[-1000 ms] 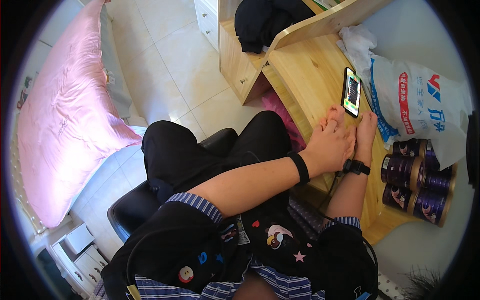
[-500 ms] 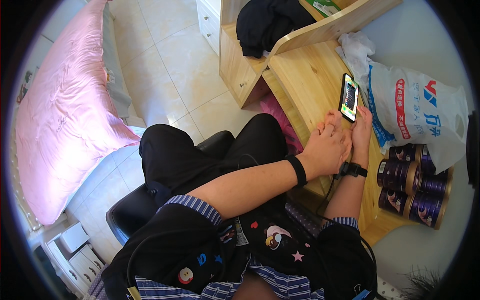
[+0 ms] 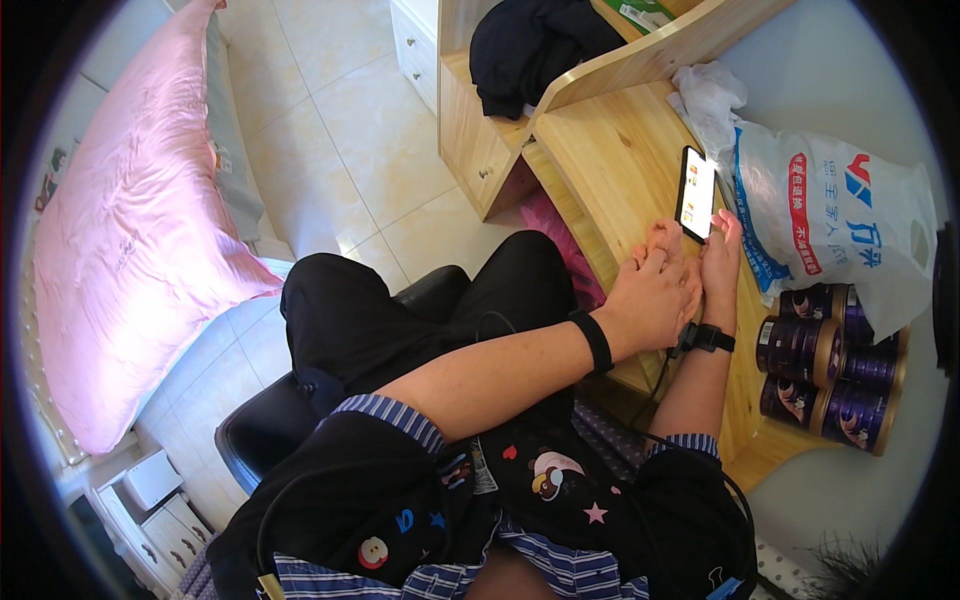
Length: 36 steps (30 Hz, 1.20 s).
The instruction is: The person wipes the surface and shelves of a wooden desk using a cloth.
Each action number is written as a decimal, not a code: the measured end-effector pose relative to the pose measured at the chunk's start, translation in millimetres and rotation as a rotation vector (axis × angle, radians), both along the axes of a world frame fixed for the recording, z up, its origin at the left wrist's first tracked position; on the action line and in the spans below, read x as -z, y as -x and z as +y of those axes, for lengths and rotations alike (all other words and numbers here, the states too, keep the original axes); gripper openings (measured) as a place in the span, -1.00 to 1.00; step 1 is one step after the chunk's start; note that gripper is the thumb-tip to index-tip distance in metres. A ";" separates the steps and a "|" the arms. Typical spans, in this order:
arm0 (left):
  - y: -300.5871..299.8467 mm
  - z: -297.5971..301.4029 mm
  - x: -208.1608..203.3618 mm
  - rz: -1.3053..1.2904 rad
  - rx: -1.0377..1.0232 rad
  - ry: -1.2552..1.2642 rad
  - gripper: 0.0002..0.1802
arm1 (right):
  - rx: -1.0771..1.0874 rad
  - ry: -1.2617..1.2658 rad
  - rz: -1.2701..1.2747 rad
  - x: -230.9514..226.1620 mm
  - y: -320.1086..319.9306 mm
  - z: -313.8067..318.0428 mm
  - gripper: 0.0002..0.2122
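A black smartphone (image 3: 696, 190) with a lit, mostly white screen is over the wooden desk, at the far end of my hands. My right hand (image 3: 722, 258) is closed at its lower right edge, with a fingertip over the bottom of the screen. Beside it, my left hand (image 3: 648, 298) is closed, its curled fingers at the phone's lower left corner. What lies inside the left fingers is hidden. A black band (image 3: 595, 340) circles my left wrist, and a black strap with a small device (image 3: 708, 339) and cable sits on the right.
The wooden desk (image 3: 620, 130) carries a white plastic bag (image 3: 835, 205) and several dark purple cans (image 3: 798, 350) along the wall. Dark clothing (image 3: 540, 55) lies on the shelf beyond. Pink plastic (image 3: 560, 245) shows beneath the desk; a pink quilt (image 3: 130, 240) covers the left.
The phone's screen has turned from a dark, colourful picture to a mostly white page. My right fingertips have shifted slightly onto the phone's lower edge. My left hand stays in place.
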<state>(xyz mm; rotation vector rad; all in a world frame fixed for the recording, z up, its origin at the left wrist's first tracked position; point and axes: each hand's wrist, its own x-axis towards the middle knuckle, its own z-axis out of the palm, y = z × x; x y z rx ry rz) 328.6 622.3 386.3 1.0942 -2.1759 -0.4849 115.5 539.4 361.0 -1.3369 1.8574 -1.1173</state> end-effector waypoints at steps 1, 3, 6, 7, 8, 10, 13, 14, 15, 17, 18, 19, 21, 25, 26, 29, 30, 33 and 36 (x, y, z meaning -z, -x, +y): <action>-0.2 -0.2 0.5 0.010 -0.023 0.037 -0.52 | 0.000 0.000 0.001 -0.8 -0.7 0.3 -0.53; 0.9 -0.2 1.0 0.012 -0.021 0.049 -0.50 | -0.035 0.029 0.053 -1.3 0.1 0.5 -0.52; 3.6 0.5 1.6 0.009 -0.024 0.065 -0.48 | -0.080 0.014 0.053 -1.5 2.4 -0.7 -0.52; 4.0 0.6 2.4 0.005 -0.029 0.067 -0.49 | -0.083 0.014 0.053 -1.2 1.0 -1.2 -0.52; 4.2 0.5 3.2 0.006 -0.032 0.066 -0.49 | -0.078 0.047 0.080 -0.7 -0.7 -1.5 -0.51; 3.6 0.7 4.7 0.034 -0.062 0.104 -0.54 | -0.081 0.079 0.105 -0.7 -2.8 -1.4 -0.51; 3.3 1.3 5.1 0.076 -0.051 0.063 -0.59 | -0.096 0.001 0.077 -3.4 -3.8 0.2 -0.49; 2.6 2.0 5.4 0.073 -0.062 0.059 -0.59 | -0.086 -0.012 0.075 -3.6 -5.2 -0.6 -0.49; 2.5 2.6 4.5 0.063 -0.060 0.054 -0.61 | -0.073 -0.026 0.074 -3.0 -3.8 -1.3 -0.48; 1.8 3.0 3.2 0.051 -0.069 0.043 -0.62 | -0.075 -0.018 0.091 -0.3 -2.3 -2.2 -0.48; 2.4 3.2 2.0 0.048 -0.039 0.028 -0.63 | -0.064 -0.008 0.104 3.4 2.2 -2.2 -0.48; 2.4 4.5 2.4 0.046 -0.010 0.012 -0.64 | -0.073 0.005 0.116 6.2 6.8 -1.8 -0.46; 4.3 3.8 3.8 0.051 -0.037 0.042 -0.64 | -0.075 -0.008 0.114 5.8 9.9 -4.6 -0.47; 3.3 2.8 8.6 0.031 -0.039 0.050 -0.61 | -0.087 -0.013 0.075 5.8 6.7 -5.2 -0.48; 3.9 3.0 7.9 0.007 -0.032 0.021 -0.58 | -0.094 -0.007 0.034 6.9 7.8 -4.6 -0.48; 2.4 2.7 3.4 0.006 0.008 0.033 -0.52 | -0.060 0.021 0.004 6.5 13.1 -0.7 -0.48; 2.1 2.7 4.8 0.004 0.009 0.033 -0.52 | -0.057 0.023 0.000 5.2 9.9 -0.2 -0.48; 2.4 2.8 5.9 0.024 -0.007 0.020 -0.47 | -0.057 0.016 -0.071 3.2 4.0 2.6 -0.50; 2.9 3.2 3.9 0.037 0.002 -0.007 -0.52 | -0.120 -0.007 -0.105 2.8 9.3 2.7 -0.52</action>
